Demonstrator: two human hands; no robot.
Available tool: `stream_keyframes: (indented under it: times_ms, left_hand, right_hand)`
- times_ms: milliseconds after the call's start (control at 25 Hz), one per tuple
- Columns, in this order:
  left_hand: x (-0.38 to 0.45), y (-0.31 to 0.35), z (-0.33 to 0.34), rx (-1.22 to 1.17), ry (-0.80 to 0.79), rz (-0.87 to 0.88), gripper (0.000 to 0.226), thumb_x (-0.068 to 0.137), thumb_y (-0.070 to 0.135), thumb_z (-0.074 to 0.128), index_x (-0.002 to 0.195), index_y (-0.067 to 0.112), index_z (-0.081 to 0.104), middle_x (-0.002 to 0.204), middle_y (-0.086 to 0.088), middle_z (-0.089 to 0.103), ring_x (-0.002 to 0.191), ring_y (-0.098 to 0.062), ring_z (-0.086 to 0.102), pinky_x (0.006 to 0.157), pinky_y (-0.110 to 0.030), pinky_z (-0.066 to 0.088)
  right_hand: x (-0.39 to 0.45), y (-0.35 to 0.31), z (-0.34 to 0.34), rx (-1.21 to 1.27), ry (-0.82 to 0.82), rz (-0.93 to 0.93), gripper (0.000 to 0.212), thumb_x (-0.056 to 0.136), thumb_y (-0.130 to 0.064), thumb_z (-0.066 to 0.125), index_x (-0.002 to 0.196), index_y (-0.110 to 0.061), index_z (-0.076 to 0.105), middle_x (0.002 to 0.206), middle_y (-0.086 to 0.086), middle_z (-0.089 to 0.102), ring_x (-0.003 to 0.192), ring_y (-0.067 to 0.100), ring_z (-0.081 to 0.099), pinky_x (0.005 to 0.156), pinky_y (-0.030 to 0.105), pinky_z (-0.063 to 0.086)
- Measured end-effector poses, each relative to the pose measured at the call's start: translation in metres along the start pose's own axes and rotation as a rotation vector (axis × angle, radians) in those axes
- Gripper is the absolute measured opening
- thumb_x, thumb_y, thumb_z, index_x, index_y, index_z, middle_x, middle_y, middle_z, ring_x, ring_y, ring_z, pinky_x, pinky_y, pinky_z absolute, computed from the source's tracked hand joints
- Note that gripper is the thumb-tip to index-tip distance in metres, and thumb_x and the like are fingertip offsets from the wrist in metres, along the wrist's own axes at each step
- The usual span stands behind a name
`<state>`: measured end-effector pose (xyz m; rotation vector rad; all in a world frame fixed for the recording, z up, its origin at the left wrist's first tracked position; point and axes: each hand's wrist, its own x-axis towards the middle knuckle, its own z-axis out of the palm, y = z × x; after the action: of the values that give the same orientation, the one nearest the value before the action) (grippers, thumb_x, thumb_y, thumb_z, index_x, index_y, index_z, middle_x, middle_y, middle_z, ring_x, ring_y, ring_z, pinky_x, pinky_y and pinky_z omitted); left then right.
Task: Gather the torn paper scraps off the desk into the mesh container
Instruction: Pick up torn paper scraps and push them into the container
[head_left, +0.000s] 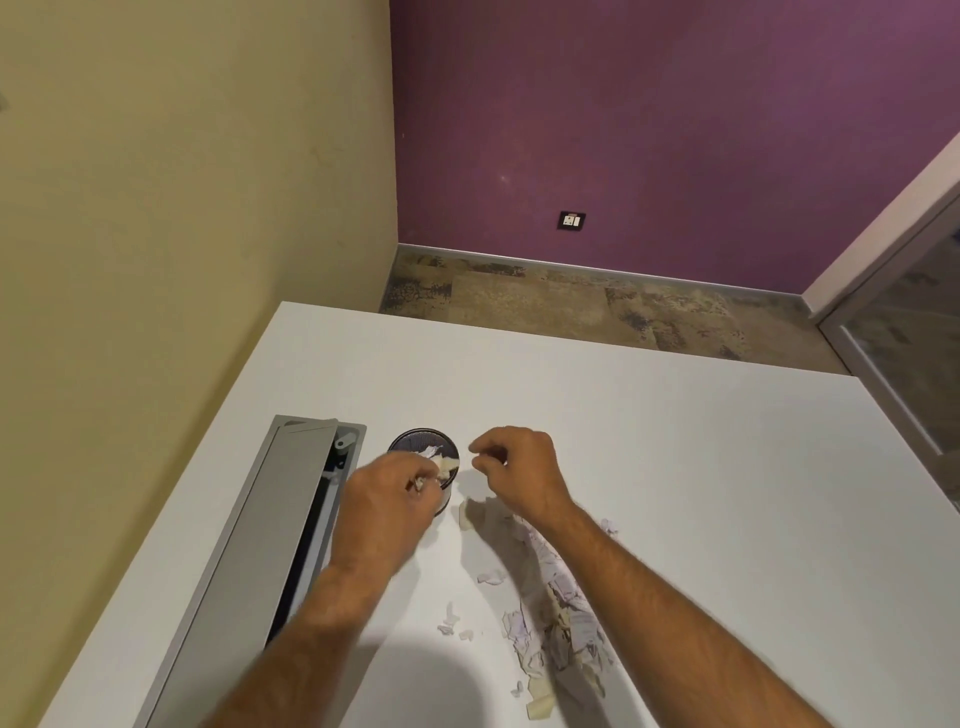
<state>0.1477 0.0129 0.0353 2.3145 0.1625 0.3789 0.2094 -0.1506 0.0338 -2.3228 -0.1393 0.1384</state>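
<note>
A round black mesh container stands on the white desk and holds a few paper scraps at its right side. My left hand is over its near rim, its fingertips pinching a small scrap. My right hand hovers just right of the container with fingers curled; whether it holds a scrap is unclear. A heap of torn white and beige paper scraps lies under and beside my right forearm. A few stray scraps lie to the left of the heap.
A grey cable tray with its lid raised runs along the desk's left side, close to the container. The desk's far edge drops to a patterned floor. A glass partition stands at the right.
</note>
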Motion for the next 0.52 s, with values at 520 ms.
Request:
stream_keyframes:
  times_ms: [520]
  left_hand:
    - [0.026,0.015,0.029,0.086,-0.311,0.217,0.031,0.081,0.017,0.065,0.112,0.021,0.064,0.111,0.005,0.06,0.098,-0.016,0.06,0.089,-0.035,0.051]
  right_hand:
    - [-0.031,0.049,0.006,-0.428,-0.431,0.044,0.088,0.057,-0.042,0.088,0.131,-0.014,0.049,0.13,-0.001,0.051,0.117,0.023,0.053,0.098,0.035,0.046]
